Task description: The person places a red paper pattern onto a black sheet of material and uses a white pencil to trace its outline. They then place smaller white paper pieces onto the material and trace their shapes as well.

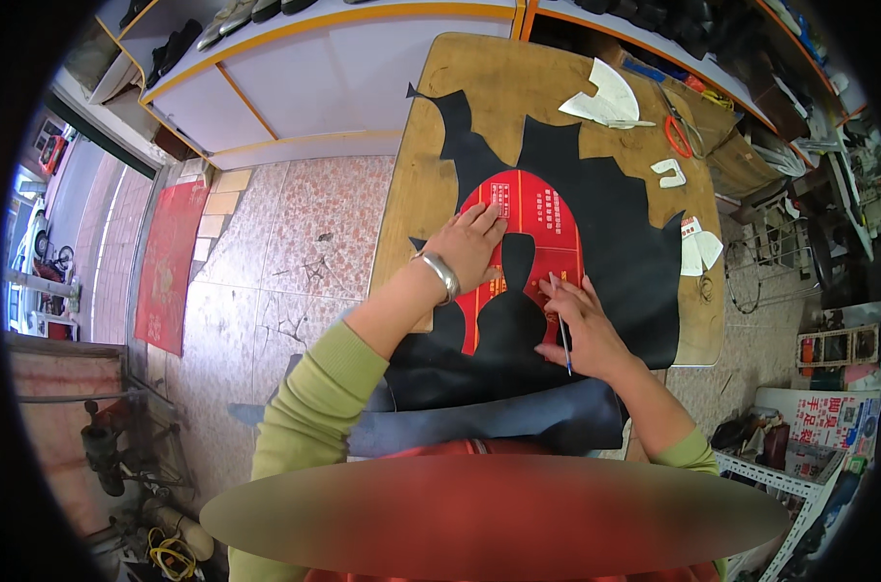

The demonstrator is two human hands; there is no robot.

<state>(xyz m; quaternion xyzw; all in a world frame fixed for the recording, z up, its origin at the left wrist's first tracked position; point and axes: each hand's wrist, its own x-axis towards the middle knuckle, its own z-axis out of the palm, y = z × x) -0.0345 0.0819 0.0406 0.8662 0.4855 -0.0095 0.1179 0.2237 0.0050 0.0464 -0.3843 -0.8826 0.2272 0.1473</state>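
A red horseshoe-shaped card pattern [523, 199] with printing on it lies flat on a large sheet of black leather [624, 223]. My left hand [467, 242] rests flat on the pattern's left side, fingers stretched out and pressing it down. In my right hand [584, 325] is a slim pen [565, 351], tilted, held at the pattern's lower right leg. Its writing tip is hard to make out between the fingers. The leather has an irregular cut edge at the far side, and its near end hangs over the table edge, showing a bluish-grey underside [479, 427].
The leather lies on a wooden table [498, 73]. White paper patterns [610, 97] and orange-handled scissors [677, 136] are at the far right, a small white U-shaped piece [668, 174] nearer. Shelves with shoes [229, 21] stand behind; a metal rack [784, 480] is at right.
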